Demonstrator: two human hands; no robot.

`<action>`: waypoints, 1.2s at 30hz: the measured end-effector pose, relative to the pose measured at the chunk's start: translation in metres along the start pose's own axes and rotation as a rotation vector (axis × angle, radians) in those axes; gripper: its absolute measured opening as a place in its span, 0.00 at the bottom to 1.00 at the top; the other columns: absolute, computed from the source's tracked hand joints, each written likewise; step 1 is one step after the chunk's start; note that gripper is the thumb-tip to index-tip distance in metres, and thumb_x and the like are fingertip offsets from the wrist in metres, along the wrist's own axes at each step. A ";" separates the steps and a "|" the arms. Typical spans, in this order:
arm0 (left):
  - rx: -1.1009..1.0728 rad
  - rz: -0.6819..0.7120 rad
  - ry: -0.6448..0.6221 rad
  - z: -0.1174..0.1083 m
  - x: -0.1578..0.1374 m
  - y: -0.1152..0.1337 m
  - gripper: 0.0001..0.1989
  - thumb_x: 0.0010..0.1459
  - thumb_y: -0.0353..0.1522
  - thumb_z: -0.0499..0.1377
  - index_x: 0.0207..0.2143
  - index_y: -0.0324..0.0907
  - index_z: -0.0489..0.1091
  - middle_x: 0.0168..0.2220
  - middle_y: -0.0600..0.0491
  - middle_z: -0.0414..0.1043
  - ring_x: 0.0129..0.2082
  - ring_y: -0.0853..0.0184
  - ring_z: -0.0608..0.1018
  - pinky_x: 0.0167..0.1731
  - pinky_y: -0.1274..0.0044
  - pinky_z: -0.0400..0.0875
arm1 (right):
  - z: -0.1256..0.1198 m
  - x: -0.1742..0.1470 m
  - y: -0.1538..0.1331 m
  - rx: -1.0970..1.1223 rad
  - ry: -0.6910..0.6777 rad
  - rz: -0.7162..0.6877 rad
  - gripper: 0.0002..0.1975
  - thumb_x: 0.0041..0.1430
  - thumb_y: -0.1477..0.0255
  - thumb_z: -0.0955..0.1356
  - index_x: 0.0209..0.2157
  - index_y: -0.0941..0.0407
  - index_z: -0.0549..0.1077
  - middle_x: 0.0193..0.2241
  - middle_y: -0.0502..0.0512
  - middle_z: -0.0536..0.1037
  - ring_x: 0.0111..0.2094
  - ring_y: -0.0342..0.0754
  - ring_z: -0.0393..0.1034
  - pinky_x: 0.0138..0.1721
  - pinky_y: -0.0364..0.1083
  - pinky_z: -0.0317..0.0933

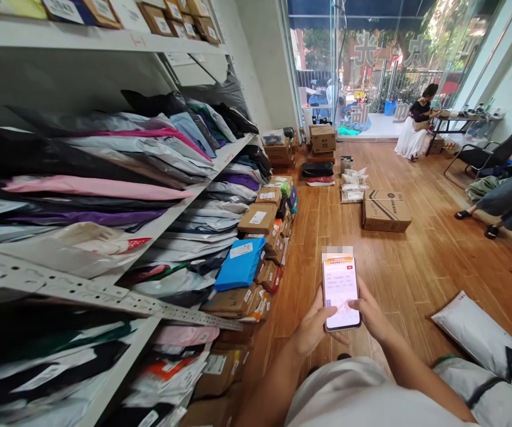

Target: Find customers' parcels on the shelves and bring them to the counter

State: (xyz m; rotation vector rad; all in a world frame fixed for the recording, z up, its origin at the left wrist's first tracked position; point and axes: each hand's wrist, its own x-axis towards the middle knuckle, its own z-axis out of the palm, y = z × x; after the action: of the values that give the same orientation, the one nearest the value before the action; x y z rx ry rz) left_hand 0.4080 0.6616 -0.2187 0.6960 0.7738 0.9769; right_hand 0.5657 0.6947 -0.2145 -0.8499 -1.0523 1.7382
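Observation:
A smartphone [341, 284] with a lit screen is held upright in front of my body, above the wooden floor. My left hand [313, 325] wraps its lower left side, the thumb lying over the screen and fingertips showing beneath the bottom edge. From the other side my right hand [369, 311] grips the right edge, its thumb also on the lower part of the screen. The fingers behind the phone are hidden. The screen shows an orange banner, a small red button and blurred text over a pale page.
Metal shelves [180, 204] packed with bagged parcels fill the left. A cardboard box [386, 211] stands on the floor ahead. White sacks [476, 332] lie at the lower right. One person [418, 121] sits at a far desk; another person's legs [511, 198] extend in from the right.

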 end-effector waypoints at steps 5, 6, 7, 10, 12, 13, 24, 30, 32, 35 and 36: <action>-0.058 0.040 -0.038 -0.002 -0.008 -0.002 0.48 0.53 0.36 0.62 0.71 0.54 0.40 0.58 0.43 0.70 0.44 0.52 0.80 0.22 0.73 0.80 | 0.007 -0.005 0.004 -0.039 0.041 0.004 0.29 0.48 0.74 0.67 0.55 0.51 0.71 0.46 0.51 0.81 0.48 0.56 0.72 0.50 0.53 0.64; -0.053 0.040 -0.021 -0.001 -0.009 -0.002 0.49 0.54 0.37 0.62 0.71 0.54 0.39 0.57 0.43 0.71 0.44 0.53 0.80 0.21 0.74 0.79 | 0.008 -0.006 0.006 -0.036 0.039 -0.001 0.29 0.48 0.74 0.67 0.55 0.50 0.70 0.46 0.51 0.81 0.49 0.56 0.72 0.51 0.53 0.63; -0.036 0.035 0.008 0.000 -0.011 -0.002 0.48 0.54 0.39 0.63 0.71 0.53 0.40 0.57 0.42 0.71 0.42 0.53 0.81 0.20 0.74 0.79 | 0.009 -0.007 0.007 -0.031 0.030 -0.004 0.29 0.48 0.73 0.67 0.55 0.50 0.70 0.46 0.51 0.81 0.48 0.56 0.72 0.51 0.53 0.64; 0.026 0.026 0.103 0.004 -0.014 -0.004 0.44 0.56 0.44 0.64 0.70 0.48 0.46 0.55 0.40 0.72 0.39 0.55 0.81 0.18 0.76 0.77 | 0.011 -0.010 0.012 -0.026 0.006 -0.014 0.29 0.47 0.73 0.67 0.55 0.50 0.70 0.46 0.51 0.80 0.46 0.56 0.72 0.49 0.53 0.64; 0.034 0.024 0.116 0.005 -0.015 -0.005 0.45 0.56 0.45 0.64 0.70 0.47 0.47 0.55 0.39 0.72 0.39 0.55 0.81 0.17 0.76 0.77 | 0.013 -0.013 0.014 -0.035 0.007 -0.025 0.28 0.47 0.73 0.67 0.54 0.50 0.71 0.46 0.51 0.80 0.46 0.55 0.72 0.50 0.53 0.64; 0.023 0.022 0.105 0.004 -0.016 -0.005 0.46 0.54 0.44 0.64 0.70 0.48 0.45 0.55 0.40 0.71 0.39 0.55 0.81 0.17 0.76 0.77 | 0.013 -0.014 0.015 -0.040 0.011 -0.031 0.28 0.48 0.73 0.67 0.53 0.50 0.72 0.47 0.51 0.80 0.46 0.55 0.72 0.50 0.52 0.64; -0.056 0.022 0.001 0.000 -0.033 -0.010 0.50 0.50 0.35 0.59 0.70 0.51 0.36 0.61 0.40 0.66 0.46 0.52 0.80 0.20 0.76 0.79 | 0.011 -0.022 0.022 -0.018 -0.001 -0.003 0.29 0.45 0.73 0.66 0.53 0.52 0.73 0.49 0.52 0.81 0.51 0.59 0.72 0.50 0.55 0.65; -0.055 0.037 -0.028 -0.003 -0.039 -0.014 0.47 0.52 0.34 0.59 0.70 0.51 0.39 0.63 0.40 0.65 0.48 0.50 0.79 0.21 0.75 0.81 | 0.011 -0.025 0.025 -0.035 0.007 -0.026 0.28 0.46 0.73 0.65 0.52 0.51 0.73 0.48 0.52 0.81 0.51 0.58 0.72 0.52 0.56 0.65; -0.073 0.057 -0.062 -0.005 -0.040 -0.017 0.47 0.52 0.33 0.59 0.71 0.53 0.39 0.63 0.41 0.65 0.49 0.51 0.79 0.22 0.77 0.80 | 0.010 -0.026 0.025 -0.050 -0.001 -0.035 0.29 0.46 0.73 0.65 0.53 0.51 0.72 0.49 0.52 0.81 0.51 0.58 0.72 0.53 0.56 0.64; -0.108 0.080 -0.105 -0.006 -0.040 -0.020 0.47 0.53 0.32 0.58 0.71 0.55 0.38 0.63 0.42 0.65 0.49 0.52 0.79 0.23 0.77 0.81 | 0.008 -0.027 0.025 -0.081 -0.037 -0.050 0.30 0.47 0.72 0.64 0.55 0.52 0.71 0.50 0.53 0.80 0.53 0.59 0.71 0.56 0.57 0.63; -0.115 0.083 -0.111 -0.006 -0.040 -0.020 0.47 0.54 0.31 0.58 0.72 0.55 0.38 0.63 0.42 0.65 0.49 0.52 0.79 0.23 0.76 0.81 | 0.007 -0.028 0.025 -0.094 -0.052 -0.053 0.31 0.47 0.72 0.64 0.56 0.51 0.70 0.51 0.53 0.80 0.53 0.59 0.71 0.56 0.57 0.62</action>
State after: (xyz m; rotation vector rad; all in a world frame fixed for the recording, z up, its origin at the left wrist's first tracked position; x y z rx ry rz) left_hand 0.3980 0.6181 -0.2278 0.6803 0.5912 1.0408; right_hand 0.5610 0.6613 -0.2315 -0.8311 -1.1883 1.6852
